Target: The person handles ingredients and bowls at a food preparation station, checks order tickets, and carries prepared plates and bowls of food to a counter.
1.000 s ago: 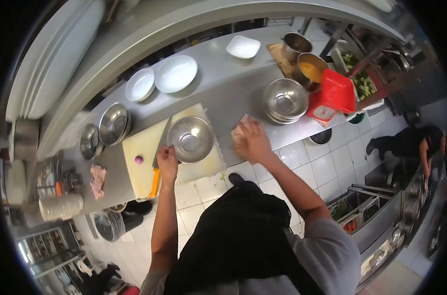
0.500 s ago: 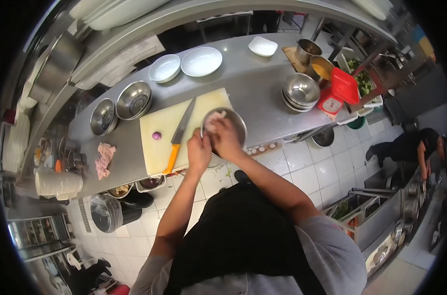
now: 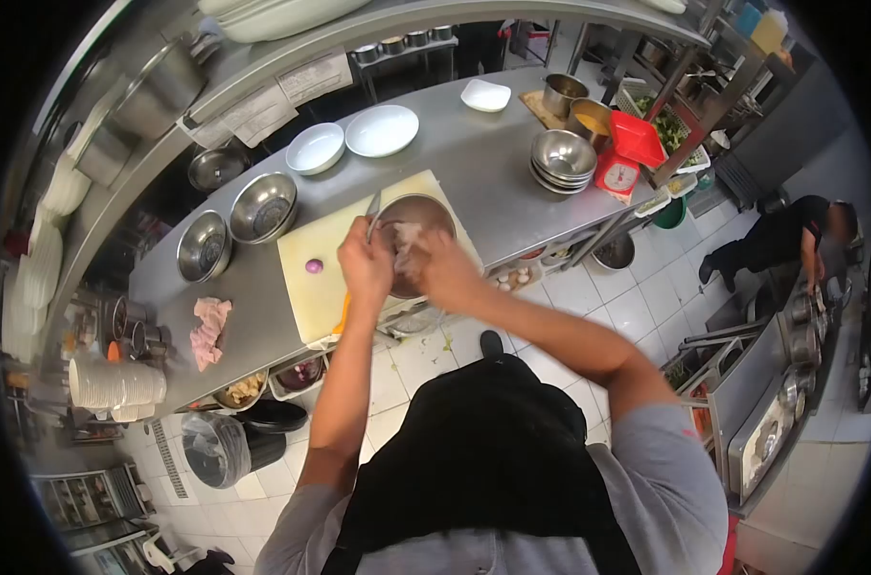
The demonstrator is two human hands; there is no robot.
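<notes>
A steel bowl point(image 3: 417, 213) is tipped up over the pale cutting board point(image 3: 311, 249) at the counter's front edge. My left hand point(image 3: 365, 265) grips the bowl's near rim. My right hand point(image 3: 437, 268) is inside the bowl, closed on a pale cloth point(image 3: 407, 240) pressed against its inner wall. A knife with an orange handle lies on the board, mostly hidden behind my left hand; only its blade tip point(image 3: 372, 204) shows. A small red onion point(image 3: 313, 265) rests on the board to the left.
Two steel bowls point(image 3: 262, 206) and a pink rag point(image 3: 208, 329) lie on the counter to the left. White dishes point(image 3: 381, 129) sit behind, stacked steel bowls point(image 3: 561, 157) and a red scale point(image 3: 624, 158) to the right. Another person point(image 3: 780, 240) bends over at the far right.
My right hand carried the cloth from the counter into the bowl. My left hand went from the knife area to the bowl's rim, and the bowl got tilted up.
</notes>
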